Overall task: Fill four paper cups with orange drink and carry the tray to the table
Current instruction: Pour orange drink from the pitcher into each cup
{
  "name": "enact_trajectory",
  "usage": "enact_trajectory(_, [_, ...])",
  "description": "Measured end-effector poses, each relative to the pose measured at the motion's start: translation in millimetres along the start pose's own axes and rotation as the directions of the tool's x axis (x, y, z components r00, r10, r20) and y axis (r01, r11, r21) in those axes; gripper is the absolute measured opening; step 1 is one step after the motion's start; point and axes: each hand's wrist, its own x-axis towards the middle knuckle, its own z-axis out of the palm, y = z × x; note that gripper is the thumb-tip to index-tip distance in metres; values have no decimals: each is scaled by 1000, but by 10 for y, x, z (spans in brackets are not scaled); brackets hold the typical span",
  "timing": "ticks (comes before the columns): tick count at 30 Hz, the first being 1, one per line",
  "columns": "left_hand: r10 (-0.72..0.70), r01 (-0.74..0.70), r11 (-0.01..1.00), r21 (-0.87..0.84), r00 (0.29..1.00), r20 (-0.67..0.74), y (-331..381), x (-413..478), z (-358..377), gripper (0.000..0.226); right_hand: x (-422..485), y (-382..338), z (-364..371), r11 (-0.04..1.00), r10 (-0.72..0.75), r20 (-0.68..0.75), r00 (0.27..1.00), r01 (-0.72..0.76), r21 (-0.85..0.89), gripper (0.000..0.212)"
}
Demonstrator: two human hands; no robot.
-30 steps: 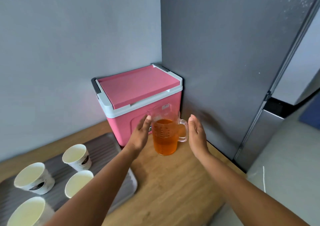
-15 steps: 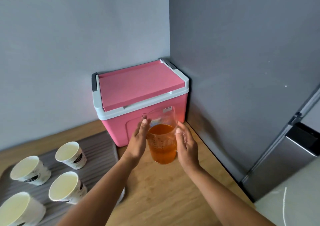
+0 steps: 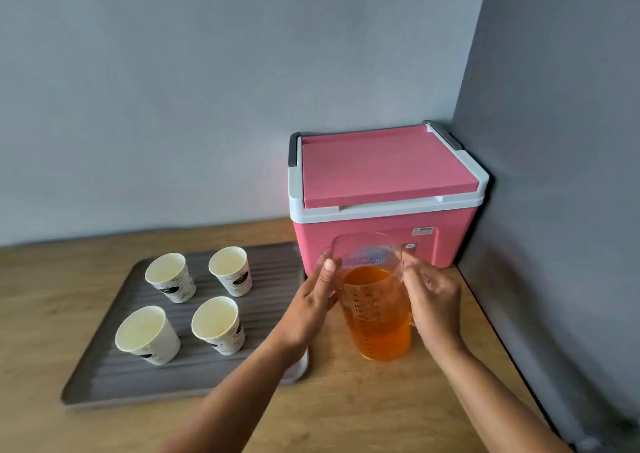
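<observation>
A clear plastic jug [image 3: 375,308] holding orange drink stands on the wooden counter in front of a pink cooler. My right hand [image 3: 431,300] is closed around the jug's handle on its right side. My left hand [image 3: 311,300] rests flat against the jug's left wall with the fingers straight. Several white paper cups stand upright and empty on a grey ribbed tray [image 3: 114,376] to the left: one at the back left [image 3: 169,277], one at the back right [image 3: 231,272], one at the front left [image 3: 145,333] and one at the front right [image 3: 217,324].
The pink cooler [image 3: 384,189] with a white rim is shut and sits in the corner against the grey wall. A dark grey panel [image 3: 554,210] bounds the counter on the right. The wooden counter [image 3: 363,404] extends toward me.
My right hand has closed on the jug's handle and my left hand now touches its side. The camera has swung left, which brings all the cups and the tray into view.
</observation>
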Motion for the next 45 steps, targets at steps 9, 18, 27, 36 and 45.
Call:
enact_trajectory(9, [178, -113, 889, 444, 978, -108, -57, -524, -971, 61, -114, -529, 497, 1000, 0, 132, 991, 1, -3, 33])
enact_trajectory(18, [228, 68, 840, 538, 855, -466, -713, -820, -1480, 120, -322, -648, 833, 989, -79, 192, 978, 101, -106, 25])
enact_trajectory(27, [-11, 153, 962, 227, 850, -526, -1106, -605, -1663, 104, -443, -691, 1024, 960, -85, 275, 958, 153, -234, 31])
enact_trajectory(36, [37, 54, 980, 192, 897, -441, -1030, -639, -1788, 71, -469, -795, 1115, 926, -70, 317, 946, 179, -332, 27])
enact_trajectory(45, [81, 18, 969, 245, 917, -390, -975, -640, -1915, 72, -458, -933, 1230, 882, -76, 356, 931, 229, -412, 37])
